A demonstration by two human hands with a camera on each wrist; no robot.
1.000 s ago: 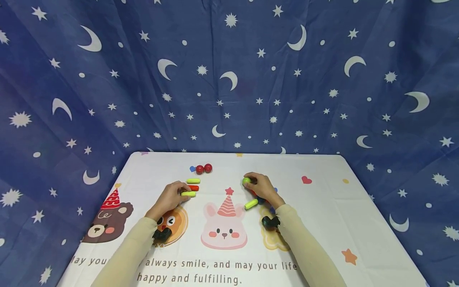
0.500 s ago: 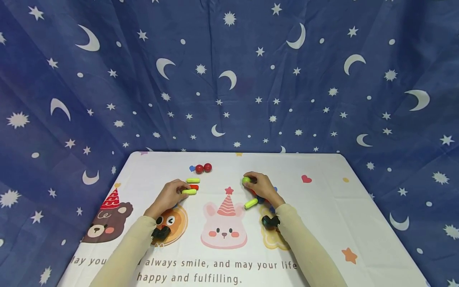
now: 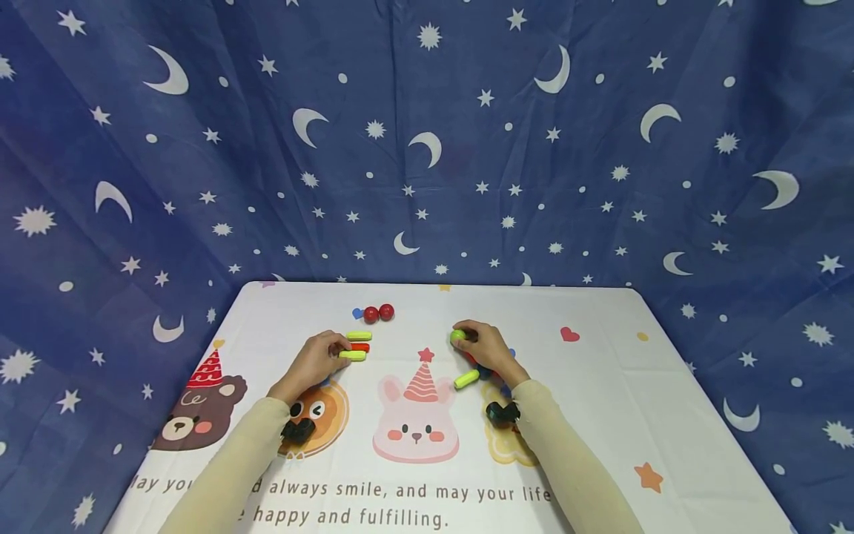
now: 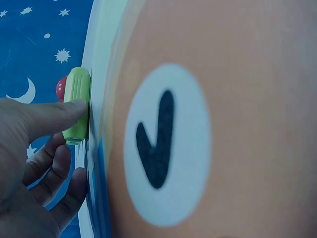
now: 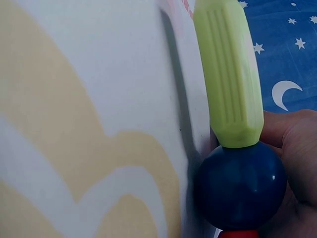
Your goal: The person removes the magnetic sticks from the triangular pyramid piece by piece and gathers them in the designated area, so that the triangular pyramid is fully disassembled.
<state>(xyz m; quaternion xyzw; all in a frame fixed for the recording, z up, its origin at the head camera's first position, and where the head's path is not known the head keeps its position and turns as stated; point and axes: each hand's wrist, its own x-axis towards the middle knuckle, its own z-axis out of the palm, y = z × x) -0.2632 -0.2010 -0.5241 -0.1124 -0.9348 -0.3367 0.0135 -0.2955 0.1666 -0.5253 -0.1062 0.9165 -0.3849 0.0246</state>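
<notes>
My left hand [image 3: 315, 362] pinches a yellow-green ridged stick [image 3: 353, 356], thumb lying along it in the left wrist view. Close beyond it lie a red stick [image 3: 360, 347] and a second yellow-green stick [image 3: 359, 336], side by side. My right hand [image 3: 485, 345] grips a green ball [image 3: 457, 336] with thumb and fingers. Under that hand, a blue ball [image 5: 241, 186] joins a third yellow-green stick [image 5: 230, 74] and a red stick [image 5: 239, 234]. The palm hides part of this assembly.
Two dark red balls [image 3: 379, 314] sit together at the back, left of the middle. The table [image 3: 534, 311] has a white cloth printed with cartoon animals and lettering. A blue starry curtain [image 3: 427, 148] hangs behind it. Black wrist cameras [image 3: 502, 414] are strapped at both wrists.
My left hand has moved the near yellow-green stick a little away from me, closer to the red stick. The right hand has stayed at the green ball.
</notes>
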